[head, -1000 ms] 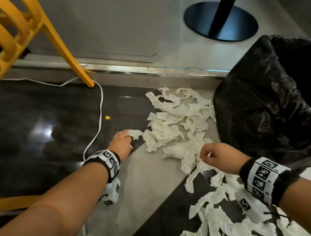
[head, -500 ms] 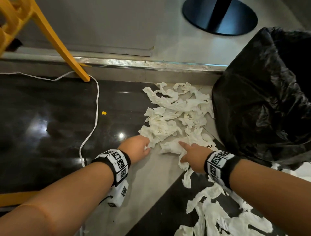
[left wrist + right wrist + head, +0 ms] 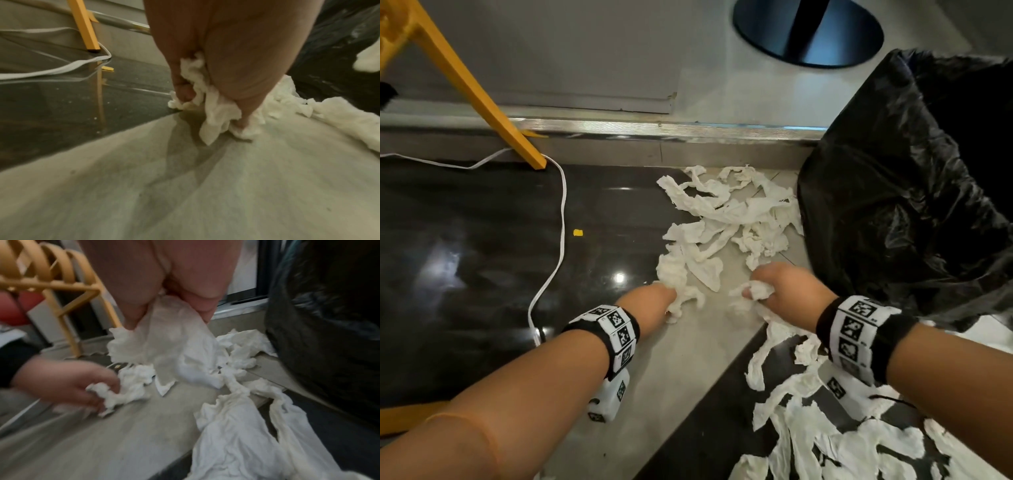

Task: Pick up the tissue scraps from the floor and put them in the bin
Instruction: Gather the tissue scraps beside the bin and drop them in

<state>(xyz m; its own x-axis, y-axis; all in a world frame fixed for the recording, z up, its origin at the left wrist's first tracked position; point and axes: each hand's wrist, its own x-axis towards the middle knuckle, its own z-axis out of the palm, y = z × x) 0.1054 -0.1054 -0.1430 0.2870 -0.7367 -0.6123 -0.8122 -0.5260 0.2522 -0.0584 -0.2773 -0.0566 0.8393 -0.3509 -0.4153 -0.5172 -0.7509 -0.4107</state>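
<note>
White tissue scraps [image 3: 726, 212] lie in a heap on the floor beside the bin lined with a black bag [image 3: 914, 178]. More scraps [image 3: 825, 428] trail at the lower right. My left hand [image 3: 654, 301] grips a bunch of scraps [image 3: 213, 107] at the heap's near left edge, fingers curled round it. My right hand [image 3: 777, 287] pinches another scrap [image 3: 164, 331] between thumb and fingers, just left of the bin. The left hand [image 3: 68, 386] with its wad also shows in the right wrist view.
A yellow chair leg [image 3: 482, 99] stands at the upper left with a white cable [image 3: 558, 219] looping round its foot. A black round table base [image 3: 808, 31] is at the top. A small yellow crumb [image 3: 578, 233] lies on the dark floor.
Both hands have closed on tissue: the left one moved right into the heap's edge and gathered a wad, the right one curled from pointing flat to pinching a scrap.
</note>
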